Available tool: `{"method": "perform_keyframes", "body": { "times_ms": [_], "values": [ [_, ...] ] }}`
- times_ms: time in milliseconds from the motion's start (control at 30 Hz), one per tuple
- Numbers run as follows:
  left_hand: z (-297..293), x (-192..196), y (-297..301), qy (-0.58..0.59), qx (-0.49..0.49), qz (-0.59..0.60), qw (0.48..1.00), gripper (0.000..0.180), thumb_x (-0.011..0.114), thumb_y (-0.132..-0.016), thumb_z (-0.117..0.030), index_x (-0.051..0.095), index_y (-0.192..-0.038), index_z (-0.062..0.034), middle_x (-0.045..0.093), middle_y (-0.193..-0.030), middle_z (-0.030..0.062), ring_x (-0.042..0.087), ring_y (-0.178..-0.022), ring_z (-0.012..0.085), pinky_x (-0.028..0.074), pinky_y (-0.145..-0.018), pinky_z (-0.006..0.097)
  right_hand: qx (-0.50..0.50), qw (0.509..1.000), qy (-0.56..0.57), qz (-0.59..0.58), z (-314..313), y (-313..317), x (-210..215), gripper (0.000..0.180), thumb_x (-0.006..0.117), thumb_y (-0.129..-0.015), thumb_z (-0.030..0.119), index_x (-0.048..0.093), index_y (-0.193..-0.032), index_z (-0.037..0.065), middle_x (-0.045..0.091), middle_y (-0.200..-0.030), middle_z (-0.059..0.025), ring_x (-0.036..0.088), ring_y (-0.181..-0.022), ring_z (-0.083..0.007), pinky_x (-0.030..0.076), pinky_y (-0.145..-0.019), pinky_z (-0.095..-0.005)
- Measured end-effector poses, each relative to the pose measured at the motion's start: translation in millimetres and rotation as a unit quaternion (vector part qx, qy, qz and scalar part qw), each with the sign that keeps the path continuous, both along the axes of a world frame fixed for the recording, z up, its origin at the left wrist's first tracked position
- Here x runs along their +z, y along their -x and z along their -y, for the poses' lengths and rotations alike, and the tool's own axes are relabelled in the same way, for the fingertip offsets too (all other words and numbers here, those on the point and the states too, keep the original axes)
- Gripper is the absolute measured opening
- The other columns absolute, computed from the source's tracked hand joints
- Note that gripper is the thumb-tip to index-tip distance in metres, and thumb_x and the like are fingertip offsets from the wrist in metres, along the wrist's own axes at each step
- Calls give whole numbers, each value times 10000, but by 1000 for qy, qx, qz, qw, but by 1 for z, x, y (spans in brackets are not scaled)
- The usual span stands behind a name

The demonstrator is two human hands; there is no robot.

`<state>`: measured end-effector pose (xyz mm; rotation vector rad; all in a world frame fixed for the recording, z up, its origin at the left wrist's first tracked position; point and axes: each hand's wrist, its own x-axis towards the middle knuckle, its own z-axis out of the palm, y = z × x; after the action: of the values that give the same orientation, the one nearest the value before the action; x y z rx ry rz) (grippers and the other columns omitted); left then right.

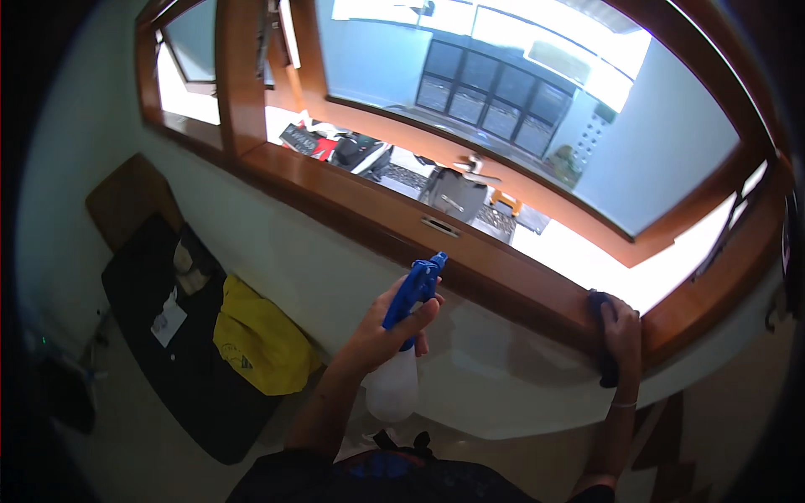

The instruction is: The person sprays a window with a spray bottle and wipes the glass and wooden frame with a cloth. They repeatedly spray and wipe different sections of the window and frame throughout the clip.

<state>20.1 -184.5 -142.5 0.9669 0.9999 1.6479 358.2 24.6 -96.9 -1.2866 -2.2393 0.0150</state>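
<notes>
My left hand point(377, 329) is closed around the neck of a spray bottle point(392, 387) with a blue trigger head and a whitish body. The nozzle points up and away from me, toward the wooden window sill point(369, 214). At the right end of the sill, my right hand point(621, 329) presses a dark blue cloth point(600, 335) against the wood, and part of the cloth hangs down over the edge. Above the sill, a wood-framed window pane point(537, 109) is tilted outward, leaving a gap below it.
A latch plate point(440, 226) is set into the sill, and a metal handle point(476, 170) sits on the pane's lower rail. At left, a dark padded seat point(180, 377) bears a yellow cloth point(260, 335) and a white paper point(168, 320). A smaller window point(189, 50) stands partly open.
</notes>
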Motion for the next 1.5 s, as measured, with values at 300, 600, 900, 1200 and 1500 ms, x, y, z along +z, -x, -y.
{"method": "perform_keyframes", "body": {
  "times_ms": [300, 600, 900, 1200, 1500],
  "values": [
    [19, -2, 69, -78, 88, 40, 992, 499, 657, -884, -273, 455, -1272, -35, 587, -1040, 99, 580, -539, 127, 473, -516, 260, 290, 953, -31, 85, 43, 236, 9, 353, 561, -891, 234, 590, -1169, 19, 614, -1170, -179, 570, -1117, -322, 432, -961, -409],
    [55, -7, 162, -53, 181, -11, 982, 584, 636, -867, -357, 421, -1307, -39, 599, -1094, 136, 602, -557, 154, 471, -557, 260, 494, 865, -32, 85, 69, 495, 0, 332, 568, -860, 211, 598, -1149, 51, 629, -1118, -171, 588, -1049, -348, 469, -884, -430],
    [106, -21, 215, -21, 286, -21, 958, 584, 617, -864, -362, 424, -1309, -37, 600, -1110, 132, 607, -553, 159, 472, -578, 278, 312, 946, 30, 84, 42, 663, -7, 461, 470, -914, 397, 670, -974, -14, 635, -1030, -246, 606, -994, -384, 464, -883, -456],
    [123, -20, 217, -52, 248, 9, 967, 507, 631, -889, -237, 435, -1310, -33, 582, -1110, 107, 589, -572, 118, 456, -579, 247, 333, 934, 15, 124, 78, 623, 3, 437, 442, -935, 360, 633, -909, -32, 646, -944, -261, 622, -958, -380, 491, -843, -438],
    [111, -22, 222, -39, 249, -12, 968, 580, 629, -869, -318, 410, -1318, -22, 588, -1126, 142, 610, -562, 162, 466, -571, 267, 371, 922, -71, 87, 83, 628, -14, 287, 467, -908, 259, 604, -954, 11, 659, -909, -224, 653, -870, -355, 528, -741, -461]
  ]
}}
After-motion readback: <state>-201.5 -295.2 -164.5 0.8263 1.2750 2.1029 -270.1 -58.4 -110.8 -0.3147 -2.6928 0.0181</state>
